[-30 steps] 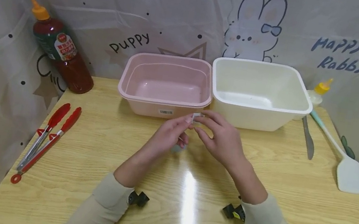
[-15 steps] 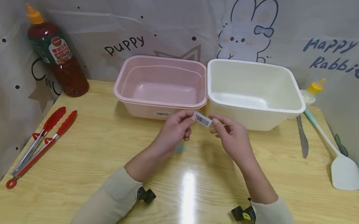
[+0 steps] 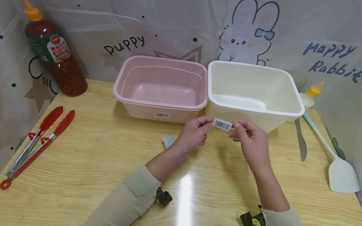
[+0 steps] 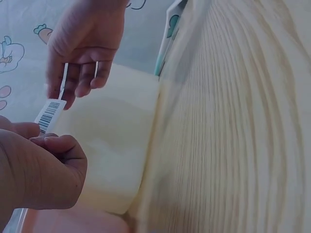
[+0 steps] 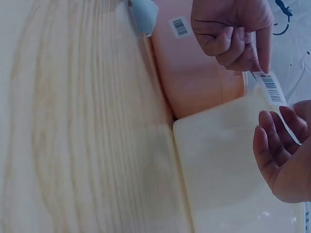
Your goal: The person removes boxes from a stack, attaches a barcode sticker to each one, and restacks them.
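Observation:
A small white barcode sticker [image 3: 223, 124] is stretched between both hands, in front of the near wall of the white bin [image 3: 253, 109]. My left hand [image 3: 192, 134] pinches its left end between thumb and forefinger, the other fingers curled under. At the opposite end, my right hand [image 3: 254, 145] pinches the sticker with thumb and forefinger. In the left wrist view the printed bars of the barcode sticker [image 4: 49, 115] show plainly. The pink bin [image 3: 161, 104], left of the white one, bears another barcode label [image 3: 162, 115] on its front.
Red-handled tongs [image 3: 37, 144] lie at the left, with a red sauce bottle [image 3: 57, 57] behind them. A pale blue-grey piece [image 3: 168, 141] lies near my left wrist. At the right are a knife [image 3: 301, 140], a white spatula [image 3: 343, 176] and a small yellow-capped bottle [image 3: 309, 95].
Both hands have moved right with the sticker, from before the bins' meeting edges to before the white bin. The sticker has turned face-up and flat, and the blue-grey piece is more exposed.

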Motion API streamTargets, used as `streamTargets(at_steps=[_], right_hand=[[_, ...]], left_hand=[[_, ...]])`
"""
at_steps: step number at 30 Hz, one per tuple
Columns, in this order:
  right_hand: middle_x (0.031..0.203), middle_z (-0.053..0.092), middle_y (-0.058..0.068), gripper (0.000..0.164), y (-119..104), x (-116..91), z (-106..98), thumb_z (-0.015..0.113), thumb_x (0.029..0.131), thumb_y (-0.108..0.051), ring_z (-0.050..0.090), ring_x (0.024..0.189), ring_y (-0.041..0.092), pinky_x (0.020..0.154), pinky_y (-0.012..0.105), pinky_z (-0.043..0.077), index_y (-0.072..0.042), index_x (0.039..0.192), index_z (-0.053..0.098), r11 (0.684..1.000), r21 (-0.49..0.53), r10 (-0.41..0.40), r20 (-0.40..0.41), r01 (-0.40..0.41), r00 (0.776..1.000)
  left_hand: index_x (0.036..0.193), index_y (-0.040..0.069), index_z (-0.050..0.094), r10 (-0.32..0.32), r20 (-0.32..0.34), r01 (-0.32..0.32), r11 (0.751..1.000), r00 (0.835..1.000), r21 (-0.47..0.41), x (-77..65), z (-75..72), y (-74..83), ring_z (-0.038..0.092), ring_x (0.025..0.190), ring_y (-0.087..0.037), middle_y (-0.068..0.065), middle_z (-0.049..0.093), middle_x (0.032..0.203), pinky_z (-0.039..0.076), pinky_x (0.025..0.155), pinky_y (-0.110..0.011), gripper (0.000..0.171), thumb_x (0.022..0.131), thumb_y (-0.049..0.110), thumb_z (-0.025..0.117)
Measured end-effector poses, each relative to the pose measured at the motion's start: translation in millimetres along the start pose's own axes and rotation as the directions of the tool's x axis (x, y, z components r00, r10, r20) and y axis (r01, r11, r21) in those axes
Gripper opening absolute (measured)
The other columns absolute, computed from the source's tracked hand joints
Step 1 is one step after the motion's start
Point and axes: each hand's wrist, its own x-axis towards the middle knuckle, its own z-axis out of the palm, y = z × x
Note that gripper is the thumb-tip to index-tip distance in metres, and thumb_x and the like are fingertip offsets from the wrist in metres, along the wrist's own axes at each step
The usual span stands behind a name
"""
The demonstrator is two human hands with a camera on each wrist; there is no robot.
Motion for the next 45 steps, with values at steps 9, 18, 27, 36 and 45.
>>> streamTargets(at_steps=[9,18,27,36,45], right_hand=[[0.095,0.068,-0.009,0.024,9,4,-10,0.066,0.099,-0.022,0.068,0.073,0.003,0.071,0.019,0.058,-0.001,0.11,0.066,0.994,0.093,0.052,-0.033,-0.049,0.998],[0.096,0.068,-0.01,0.019,17,10,-22,0.068,0.098,-0.022,0.066,0.072,0.003,0.069,0.017,0.057,-0.006,0.108,0.067,0.996,0.051,0.083,-0.105,-0.078,0.991],[0.093,0.064,-0.007,0.023,27,16,-24,0.069,0.096,-0.012,0.064,0.07,0.002,0.068,0.016,0.056,0.003,0.113,0.065,0.993,0.063,0.105,-0.126,-0.098,0.986],[0.091,0.069,-0.01,0.024,32,21,-24,0.068,0.096,-0.012,0.065,0.069,0.003,0.066,0.016,0.056,0.005,0.113,0.066,0.995,0.048,0.092,-0.176,-0.084,0.98],[0.086,0.068,-0.015,0.021,38,21,-25,0.066,0.097,-0.011,0.064,0.068,0.003,0.065,0.016,0.056,0.005,0.111,0.066,0.992,0.065,0.116,-0.196,-0.106,0.974]], left_hand=[[0.128,0.005,0.069,-0.031,-0.009,0.03,0.999,0.999,-0.039,4.6,19.7,-4.4,0.038,0.056,-0.005,0.002,0.063,0.105,0.033,0.05,-0.015,0.031,0.1,0.016,0.063],[0.133,0.014,0.068,0.001,0.056,-0.005,0.997,0.998,0.082,6.5,25.4,-13.0,0.042,0.064,-0.007,0.002,0.055,0.091,0.033,0.051,-0.017,0.033,0.102,0.024,0.061],[0.134,0.017,0.068,-0.016,0.063,0.011,0.997,0.998,0.075,10.6,28.0,-16.4,0.04,0.063,-0.007,-0.003,0.055,0.094,0.032,0.05,-0.017,0.032,0.103,0.024,0.059],[0.144,0.02,0.058,-0.024,0.067,0.015,0.991,0.997,0.13,15.2,36.5,-17.9,0.04,0.057,-0.005,-0.006,0.063,0.093,0.033,0.05,-0.017,0.041,0.103,0.023,0.058],[0.149,0.023,0.051,-0.036,0.09,0.024,0.991,0.995,0.13,16.6,37.7,-22.7,0.042,0.058,-0.007,-0.025,0.066,0.112,0.036,0.052,-0.018,0.046,0.103,0.024,0.059]])
